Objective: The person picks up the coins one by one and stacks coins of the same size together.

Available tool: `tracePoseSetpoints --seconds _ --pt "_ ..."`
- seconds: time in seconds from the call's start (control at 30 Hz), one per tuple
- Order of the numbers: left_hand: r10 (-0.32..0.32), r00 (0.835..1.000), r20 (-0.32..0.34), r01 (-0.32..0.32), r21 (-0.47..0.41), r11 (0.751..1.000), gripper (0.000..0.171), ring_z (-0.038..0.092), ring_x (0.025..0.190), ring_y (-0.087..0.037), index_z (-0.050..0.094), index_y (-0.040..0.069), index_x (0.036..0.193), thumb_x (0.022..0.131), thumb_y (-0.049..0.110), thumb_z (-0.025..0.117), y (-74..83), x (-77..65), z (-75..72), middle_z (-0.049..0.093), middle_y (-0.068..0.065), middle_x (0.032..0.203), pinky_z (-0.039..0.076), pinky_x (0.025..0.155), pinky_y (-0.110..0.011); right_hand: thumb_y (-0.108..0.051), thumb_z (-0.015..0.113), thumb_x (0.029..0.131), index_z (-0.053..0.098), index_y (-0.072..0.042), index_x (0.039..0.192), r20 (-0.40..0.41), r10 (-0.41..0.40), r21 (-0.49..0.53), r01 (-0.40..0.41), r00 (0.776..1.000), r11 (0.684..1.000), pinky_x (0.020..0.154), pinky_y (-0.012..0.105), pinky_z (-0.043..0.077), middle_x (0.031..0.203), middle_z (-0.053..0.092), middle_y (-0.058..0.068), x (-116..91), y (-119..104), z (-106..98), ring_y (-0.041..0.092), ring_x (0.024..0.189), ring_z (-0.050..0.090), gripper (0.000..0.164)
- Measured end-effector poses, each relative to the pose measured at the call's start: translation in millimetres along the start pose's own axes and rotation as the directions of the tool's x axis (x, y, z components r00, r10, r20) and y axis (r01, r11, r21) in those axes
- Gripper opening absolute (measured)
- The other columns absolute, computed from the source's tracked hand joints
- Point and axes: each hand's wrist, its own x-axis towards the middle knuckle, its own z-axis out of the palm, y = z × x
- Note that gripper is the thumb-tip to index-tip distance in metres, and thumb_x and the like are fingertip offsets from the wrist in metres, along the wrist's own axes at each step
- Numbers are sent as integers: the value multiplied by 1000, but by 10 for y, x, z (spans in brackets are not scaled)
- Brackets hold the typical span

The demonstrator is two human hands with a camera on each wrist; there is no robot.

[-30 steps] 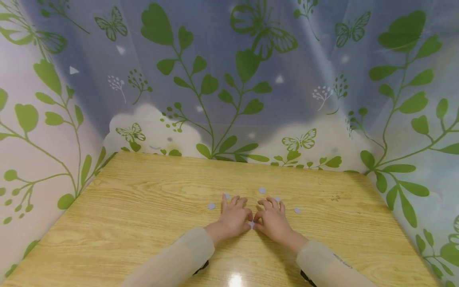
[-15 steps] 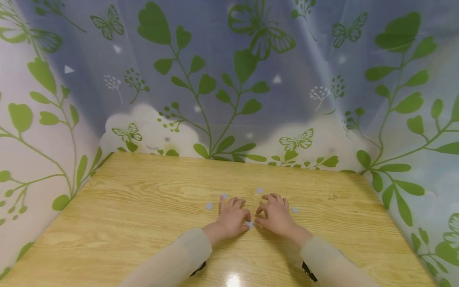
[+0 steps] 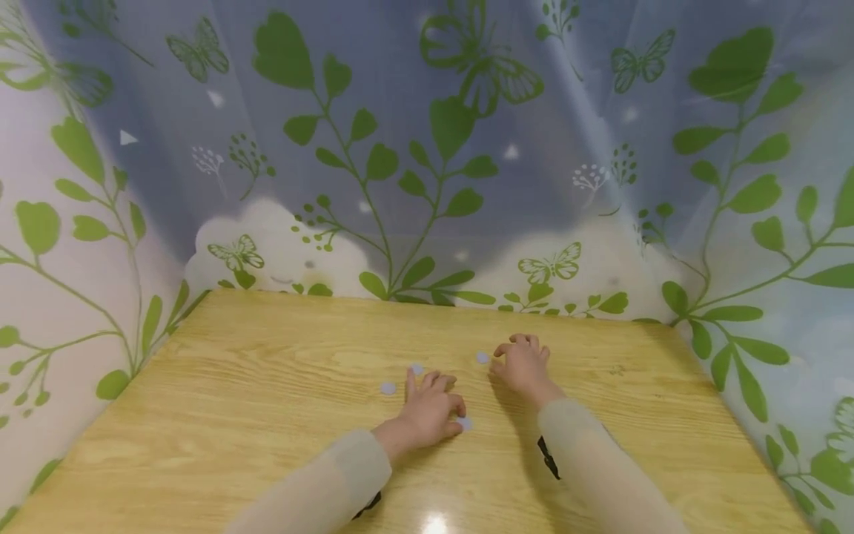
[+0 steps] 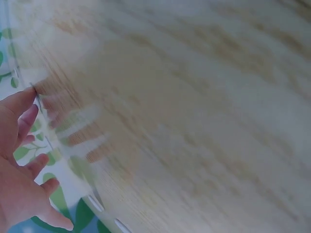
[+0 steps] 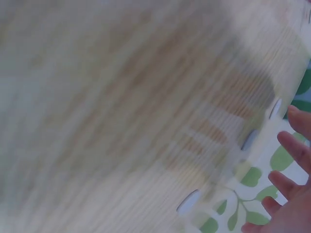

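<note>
In the head view my left hand [image 3: 427, 413] stays low over the table, thumb and index finger pinching the edge of a small pale round disc [image 3: 465, 423]. A second disc [image 3: 416, 368] lies by the tip of its little finger, and a third disc [image 3: 388, 388] lies to the left. My right hand [image 3: 523, 367] hovers farther back, fingers loosely bent and spread, with nothing seen in them. Just left of its fingertips lies another disc [image 3: 482, 357]. The right wrist view shows discs [image 5: 188, 201] on the table near the right hand [image 5: 286, 194].
A wood-grain table [image 3: 267, 430] carries everything. A curtain [image 3: 427, 185] printed with green leaves and butterflies closes off the back and both sides. Light glares off the table near its front. The right hand and sleeve [image 3: 587, 445] cover part of the table.
My right hand has left the front disc and moved back and right, lifting toward the far disc. My left hand stays at the front disc. Discs at the right are now hidden in the head view.
</note>
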Motion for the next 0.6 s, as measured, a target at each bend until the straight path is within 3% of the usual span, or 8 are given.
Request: tracePoseSetpoints --seconds 0.27,0.6 --pt "-14 1000 18 13 14 1000 18 32 135 -36 68 28 93 80 40 70 -7 11 3 43 -7 142 12 104 -71 -33 60 90 63 -13 121 110 39 -62 -32 993 998 97 73 20 140 40 24 184 25 90 50 131 25 37" --pt "-9 1000 13 9 11 1000 17 32 134 -36 69 28 93 80 39 70 10 28 -17 44 -7 141 13 104 -72 -38 61 89 68 -14 113 55 36 -46 -34 998 998 98 69 22 137 46 21 272 41 155 47 130 28 35"
